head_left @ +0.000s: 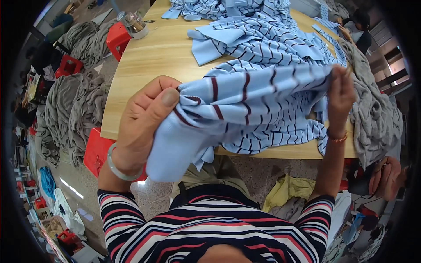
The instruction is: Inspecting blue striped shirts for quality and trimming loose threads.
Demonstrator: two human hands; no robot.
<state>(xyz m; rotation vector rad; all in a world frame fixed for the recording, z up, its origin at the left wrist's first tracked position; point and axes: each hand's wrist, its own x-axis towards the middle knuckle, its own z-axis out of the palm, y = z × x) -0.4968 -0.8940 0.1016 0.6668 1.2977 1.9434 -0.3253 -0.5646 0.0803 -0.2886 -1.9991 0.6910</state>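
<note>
A light blue knit garment (263,94) with dark stripes is stretched between my two hands above the near edge of the table. My left hand (147,116) pinches it with the thumb on top, beside a dark red edge and a plain blue section that hangs down. At the other end, my right hand (341,94) is closed on the striped cloth, slightly blurred. Beneath the raised part, more of the striped knit lies on the table (144,61), and whether it is the same piece I cannot tell.
Further striped blue knit pieces (258,41) are heaped at the table's far side. Grey cloth (372,105) drapes over the right edge. Red stools (117,39) and grey cloth piles (72,109) stand at the left. Yellow cloth (287,190) lies below the table. Another person (359,33) sits at the far right.
</note>
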